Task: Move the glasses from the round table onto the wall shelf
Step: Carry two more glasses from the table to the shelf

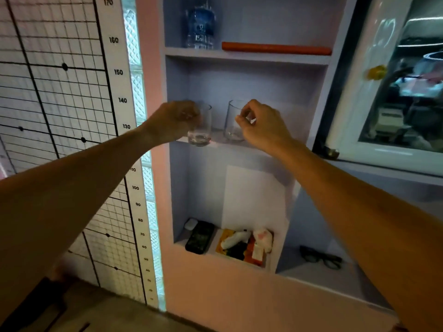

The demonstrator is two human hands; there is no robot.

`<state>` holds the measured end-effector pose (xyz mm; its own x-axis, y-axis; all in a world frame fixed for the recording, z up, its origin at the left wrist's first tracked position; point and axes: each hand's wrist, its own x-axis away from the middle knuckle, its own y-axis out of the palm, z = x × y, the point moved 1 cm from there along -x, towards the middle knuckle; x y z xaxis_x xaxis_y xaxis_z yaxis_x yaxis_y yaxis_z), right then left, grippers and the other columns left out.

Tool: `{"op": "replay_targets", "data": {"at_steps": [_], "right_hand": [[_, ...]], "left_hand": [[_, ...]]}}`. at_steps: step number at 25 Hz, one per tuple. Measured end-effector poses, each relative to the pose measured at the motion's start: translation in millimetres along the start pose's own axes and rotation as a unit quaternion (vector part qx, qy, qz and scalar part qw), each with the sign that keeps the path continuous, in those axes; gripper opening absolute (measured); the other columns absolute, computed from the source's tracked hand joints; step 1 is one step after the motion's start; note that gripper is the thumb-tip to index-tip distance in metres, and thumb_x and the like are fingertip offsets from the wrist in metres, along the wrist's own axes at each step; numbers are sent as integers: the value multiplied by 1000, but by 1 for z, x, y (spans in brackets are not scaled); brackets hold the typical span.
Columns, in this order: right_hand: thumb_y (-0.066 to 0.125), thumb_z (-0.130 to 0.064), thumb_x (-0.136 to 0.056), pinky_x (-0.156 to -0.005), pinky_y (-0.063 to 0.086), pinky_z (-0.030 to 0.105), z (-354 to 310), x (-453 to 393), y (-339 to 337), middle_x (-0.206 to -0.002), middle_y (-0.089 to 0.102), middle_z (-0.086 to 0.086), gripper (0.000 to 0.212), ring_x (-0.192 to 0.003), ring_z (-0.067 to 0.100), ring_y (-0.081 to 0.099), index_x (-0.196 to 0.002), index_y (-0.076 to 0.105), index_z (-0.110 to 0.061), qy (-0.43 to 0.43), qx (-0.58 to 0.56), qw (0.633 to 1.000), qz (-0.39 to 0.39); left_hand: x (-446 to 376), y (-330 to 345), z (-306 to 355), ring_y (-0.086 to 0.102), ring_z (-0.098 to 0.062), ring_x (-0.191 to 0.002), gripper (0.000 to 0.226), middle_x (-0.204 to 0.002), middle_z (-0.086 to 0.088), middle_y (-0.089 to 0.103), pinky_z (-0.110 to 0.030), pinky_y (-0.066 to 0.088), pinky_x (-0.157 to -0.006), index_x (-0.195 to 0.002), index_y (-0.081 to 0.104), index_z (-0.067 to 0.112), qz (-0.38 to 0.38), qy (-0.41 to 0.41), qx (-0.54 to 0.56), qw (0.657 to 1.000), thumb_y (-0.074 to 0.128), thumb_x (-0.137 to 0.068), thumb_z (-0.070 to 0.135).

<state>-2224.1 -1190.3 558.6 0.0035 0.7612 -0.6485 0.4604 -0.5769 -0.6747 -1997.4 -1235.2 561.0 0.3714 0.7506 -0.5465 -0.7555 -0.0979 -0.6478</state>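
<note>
On the middle shelf [239, 144] — two empty glasses [233, 125], a hand [172, 121] gripping each.

A water bottle [200, 25] stands at the left end of the top ledge with an orange roll [275, 48] lying along its front edge, while a black phone [200, 237] and colourful packets [244, 245] sit on the bottom ledge, dark spectacles [320, 257] in the side nook, and a height chart [124, 99] hangs left.

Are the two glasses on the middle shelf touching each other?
Apart. The head view shows a clear strip of shelf wall between the left glass, held by the left hand, and the right glass, held by the right hand.
</note>
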Motion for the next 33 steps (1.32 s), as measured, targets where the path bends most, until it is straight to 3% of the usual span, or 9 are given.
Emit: {"op": "replay_targets", "data": {"at_steps": [4, 7, 12, 15, 21, 24, 26, 30, 33], "right_hand": [[57, -36, -96, -83, 52, 35, 20, -24, 30, -110, 65, 7, 18, -97, 24, 62, -106, 57, -21, -3, -14, 1000, -27], [57, -34, -96, -79, 46, 30, 27, -37, 44, -111, 66, 8, 20, -100, 25, 61, -109, 57, -18, -1, -28, 999, -34], [61, -34, -94, -83, 53, 38, 27, -54, 63, -110, 66, 11, 27, -99, 28, 62, -115, 55, -19, -8, -74, 997, -27], [66, -26, -92, -82, 50, 31, 25, -63, 71, -115, 65, 11, 36, -101, 25, 62, -122, 50, -18, -13, -104, 994, -14], [63, -8, -91, -68, 56, 35, 20, -78, 82, -80, 60, 7, 31, -68, 20, 60, -116, 46, -15, -5, -79, 997, -9], [61, -6, -90, -74, 52, 31, 15, -80, 89, -100, 68, 11, 22, -91, 27, 66, -110, 58, -13, 3, -56, 998, -33], [61, -5, -89, -84, 51, 30, 13, -82, 96, -114, 69, 11, 28, -104, 27, 65, -116, 62, -13, 12, -64, 996, -53], [59, -3, -88, -98, 49, 35, 10, -86, 108, -127, 64, 13, 47, -115, 31, 61, -134, 56, -15, 26, -58, 994, -89], [57, -1, -89, -102, 46, 36, 7, -89, 114, -131, 62, 14, 50, -120, 32, 57, -137, 53, -13, 33, -49, 992, -113]], "left_hand": [[-15, 5, -9, 62, -17, -86, 5, -93, 1, 64, -19, 45, -73, -96, 62, 18, 16, -15, -50, 999, 62, -91, 19], [-24, 7, -16, 62, -15, -84, 5, -90, 3, 63, -20, 46, -74, -97, 61, 21, 31, -16, -57, 998, 60, -92, 23], [-38, 11, -27, 61, -14, -83, 2, -87, 6, 60, -13, 42, -68, -95, 58, 24, 38, -17, -77, 996, 59, -94, 25], [-44, 12, -34, 61, -14, -82, 2, -85, 7, 60, -14, 43, -69, -95, 58, 24, 39, -17, -80, 996, 59, -93, 26], [-49, 14, -50, 59, -9, -75, 3, -76, 14, 58, -12, 40, -65, -92, 58, 25, 40, -25, -90, 995, 59, -93, 27], [-51, 15, -56, 62, -16, -81, 4, -80, 8, 60, -17, 44, -71, -92, 58, 24, 41, -25, -85, 995, 58, -93, 28], [-53, 15, -60, 63, -20, -85, 5, -84, 5, 61, -22, 46, -76, -93, 56, 24, 43, -26, -81, 995, 58, -93, 29], [-55, 14, -66, 64, -19, -90, 15, -93, 4, 64, -24, 47, -77, -99, 53, 23, 53, -33, -70, 996, 60, -91, 34], [-57, 12, -69, 63, -16, -94, 34, -102, 8, 63, -25, 51, -81, -113, 50, 21, 68, -43, -30, 996, 65, -88, 38]]}}
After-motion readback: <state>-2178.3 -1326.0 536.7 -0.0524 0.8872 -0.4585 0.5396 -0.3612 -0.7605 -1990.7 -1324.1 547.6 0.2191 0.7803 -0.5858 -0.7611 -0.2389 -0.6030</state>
